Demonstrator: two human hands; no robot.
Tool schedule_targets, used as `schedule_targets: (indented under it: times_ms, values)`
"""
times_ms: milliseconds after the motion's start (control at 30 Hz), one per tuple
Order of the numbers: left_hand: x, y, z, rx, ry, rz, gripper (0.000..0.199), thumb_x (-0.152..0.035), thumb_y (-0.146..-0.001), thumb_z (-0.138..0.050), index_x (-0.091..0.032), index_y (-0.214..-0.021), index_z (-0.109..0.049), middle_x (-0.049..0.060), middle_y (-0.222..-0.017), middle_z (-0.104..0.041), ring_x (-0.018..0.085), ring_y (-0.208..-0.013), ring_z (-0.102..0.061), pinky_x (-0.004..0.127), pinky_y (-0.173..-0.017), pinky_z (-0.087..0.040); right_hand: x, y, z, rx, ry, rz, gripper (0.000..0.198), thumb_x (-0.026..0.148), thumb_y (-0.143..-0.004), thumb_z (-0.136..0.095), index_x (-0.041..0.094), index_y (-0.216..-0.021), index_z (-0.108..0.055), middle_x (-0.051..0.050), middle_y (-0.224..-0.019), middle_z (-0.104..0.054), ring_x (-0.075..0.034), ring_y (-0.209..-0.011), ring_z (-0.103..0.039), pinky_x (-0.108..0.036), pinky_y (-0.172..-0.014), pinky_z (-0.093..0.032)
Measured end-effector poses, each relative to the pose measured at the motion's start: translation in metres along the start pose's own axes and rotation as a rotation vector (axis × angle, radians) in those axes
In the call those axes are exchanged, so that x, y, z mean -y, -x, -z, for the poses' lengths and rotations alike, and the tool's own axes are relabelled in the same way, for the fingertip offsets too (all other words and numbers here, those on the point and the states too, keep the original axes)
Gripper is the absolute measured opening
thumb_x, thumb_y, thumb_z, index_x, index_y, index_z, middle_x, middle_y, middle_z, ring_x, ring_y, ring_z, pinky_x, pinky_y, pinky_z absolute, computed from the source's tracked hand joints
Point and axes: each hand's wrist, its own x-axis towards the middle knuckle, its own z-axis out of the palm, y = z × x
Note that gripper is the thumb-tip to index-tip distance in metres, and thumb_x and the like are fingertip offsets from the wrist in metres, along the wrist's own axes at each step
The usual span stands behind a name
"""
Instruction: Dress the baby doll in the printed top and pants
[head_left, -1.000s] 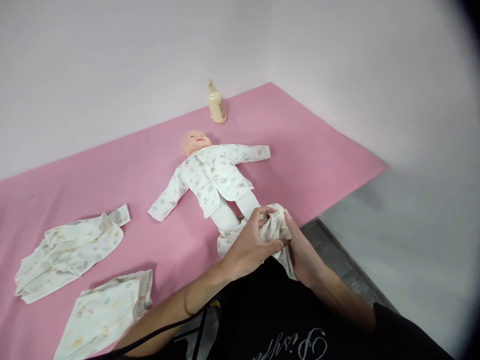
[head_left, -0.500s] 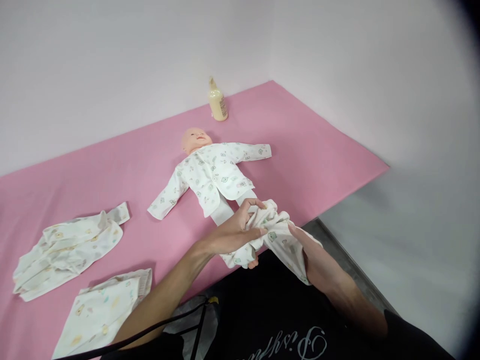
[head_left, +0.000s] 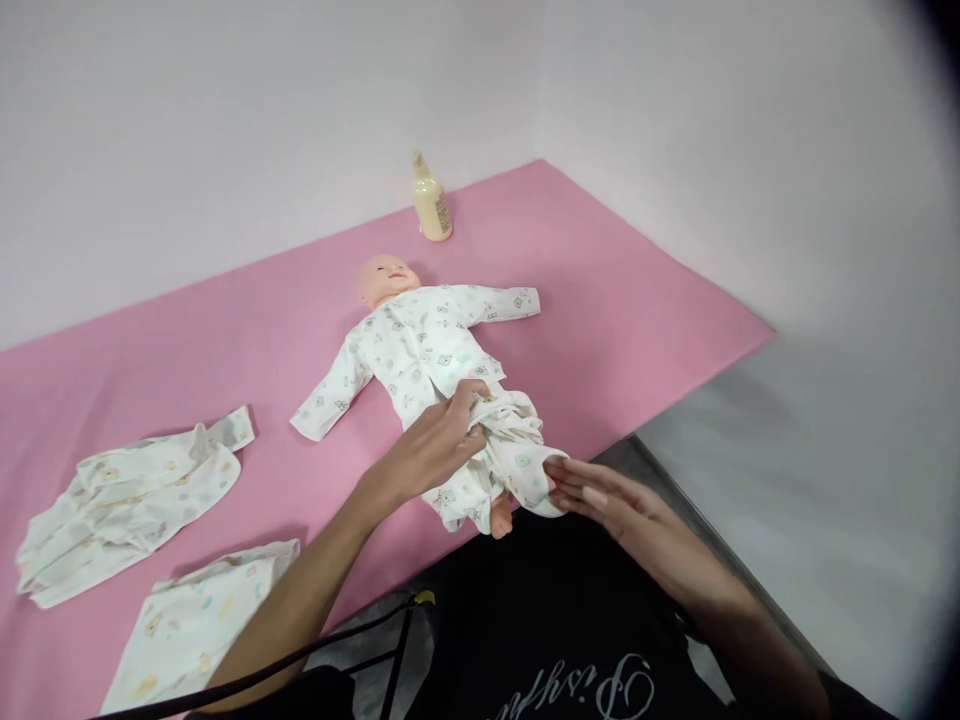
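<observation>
A baby doll (head_left: 388, 279) lies on its back on the pink table cover in a white printed jacket (head_left: 424, 335). White printed baby trousers (head_left: 517, 420) are bunched around its legs, and one bare foot (head_left: 500, 516) pokes out of a cuff. My left hand (head_left: 439, 440) pinches the gathered upper part of the trousers just below the jacket hem. Beside the other trouser leg's cuff, my right hand (head_left: 611, 500) has its fingers stretched out, the tips touching the opening. A bit of skin-coloured doll foot shows there, partly hidden by fingers and cloth.
A pump bottle (head_left: 432, 205) of pale yellow liquid stands behind the doll. At left lie a crumpled printed baby garment (head_left: 139, 500) and a folded printed cloth (head_left: 199, 625). The pink table cover (head_left: 637, 290) ends close to my body; a dark cord (head_left: 300, 655) crosses my left forearm.
My left hand has drawn the bunched trousers up towards the jacket hem. The right hand has slid down out of the trouser leg to its cuff, and that leg now lies lower.
</observation>
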Motion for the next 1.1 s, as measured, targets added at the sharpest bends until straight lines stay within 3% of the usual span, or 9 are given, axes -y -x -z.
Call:
schedule_targets:
  times_ms: [133,233,333,433,567,667,767,900,1100]
  values:
    - [0.002,-0.004,0.0,0.042,0.02,0.004,0.037,-0.03,-0.092,-0.039,-0.025,-0.129,-0.036,-0.006,-0.064,-0.038,0.014,-0.055,-0.039,0.026,-0.055,-0.028,-0.003,-0.024,0.017,-0.142,0.352,0.118,0.039,0.047,-0.09,-0.064,0.024,-0.121,-0.065,-0.008,-0.115,-0.069,-0.025,-0.106,-0.066,-0.044,-0.098,-0.051]
    - [0.005,-0.006,-0.002,0.006,-0.02,-0.002,0.038,-0.029,-0.092,-0.039,-0.024,-0.13,-0.037,-0.003,-0.071,-0.046,0.015,-0.059,-0.044,0.027,-0.057,-0.032,-0.012,-0.037,0.014,-0.014,0.467,0.121,0.043,0.043,-0.086,-0.068,0.022,-0.123,-0.061,-0.006,-0.105,-0.069,-0.021,-0.092,-0.067,-0.038,-0.086,-0.055]
    - [0.008,-0.007,-0.008,-0.079,-0.11,-0.051,0.038,-0.025,-0.09,-0.04,-0.021,-0.128,-0.04,0.003,-0.09,-0.057,0.02,-0.079,-0.055,0.031,-0.068,-0.041,-0.023,-0.037,0.002,0.036,0.514,0.154,0.053,0.035,-0.083,-0.071,0.022,-0.131,-0.054,-0.005,-0.105,-0.067,-0.018,-0.089,-0.066,-0.036,-0.083,-0.056]
    - [0.008,-0.004,-0.017,-0.166,-0.18,-0.105,0.039,-0.02,-0.09,-0.04,-0.019,-0.129,-0.042,0.009,-0.112,-0.06,0.026,-0.106,-0.056,0.039,-0.086,-0.045,-0.033,-0.034,-0.012,-0.079,0.535,0.207,0.058,0.03,-0.083,-0.07,0.024,-0.137,-0.048,-0.005,-0.108,-0.066,-0.018,-0.09,-0.066,-0.035,-0.083,-0.056]
    - [0.002,0.008,-0.027,-0.185,-0.128,-0.132,0.042,-0.032,-0.097,-0.04,-0.022,-0.138,-0.039,0.011,-0.132,-0.054,0.027,-0.121,-0.051,0.044,-0.099,-0.044,-0.05,-0.04,-0.027,-0.313,0.694,0.276,0.062,0.031,-0.08,-0.07,0.023,-0.137,-0.046,-0.004,-0.1,-0.067,-0.02,-0.084,-0.066,-0.036,-0.078,-0.055]
    - [-0.003,0.02,-0.033,-0.108,-0.057,-0.177,0.06,-0.047,-0.095,-0.048,-0.03,-0.149,-0.028,0.01,-0.141,-0.049,0.029,-0.127,-0.048,0.045,-0.101,-0.044,-0.066,-0.051,-0.035,-0.445,0.861,0.349,0.066,0.031,-0.079,-0.069,0.021,-0.138,-0.042,-0.008,-0.105,-0.068,-0.023,-0.082,-0.067,-0.04,-0.074,-0.055]
    - [-0.008,0.032,-0.044,-0.082,-0.077,-0.219,0.087,-0.05,-0.087,-0.063,-0.034,-0.156,-0.012,0.011,-0.148,-0.042,0.033,-0.133,-0.041,0.05,-0.105,-0.041,-0.078,-0.061,-0.038,-0.512,0.958,0.455,0.072,0.03,-0.077,-0.07,0.02,-0.14,-0.037,-0.013,-0.115,-0.065,-0.028,-0.087,-0.068,-0.042,-0.071,-0.055]
    - [-0.008,0.039,-0.063,-0.17,-0.159,-0.199,0.095,-0.031,-0.086,-0.064,-0.033,-0.158,-0.002,0.013,-0.15,-0.034,0.033,-0.135,-0.037,0.053,-0.108,-0.037,-0.081,-0.063,-0.035,-0.473,0.92,0.564,0.073,0.028,-0.078,-0.07,0.021,-0.142,-0.034,-0.014,-0.119,-0.062,-0.028,-0.09,-0.068,-0.042,-0.072,-0.057]
    - [-0.004,0.037,-0.072,-0.206,-0.194,-0.2,0.094,-0.014,-0.083,-0.054,-0.032,-0.158,-0.001,0.012,-0.146,-0.035,0.029,-0.121,-0.044,0.047,-0.1,-0.045,-0.08,-0.053,-0.015,-0.293,0.788,0.614,0.073,0.025,-0.085,-0.066,0.028,-0.149,-0.03,-0.012,-0.136,-0.051,-0.026,-0.118,-0.06,-0.044,-0.097,-0.055]
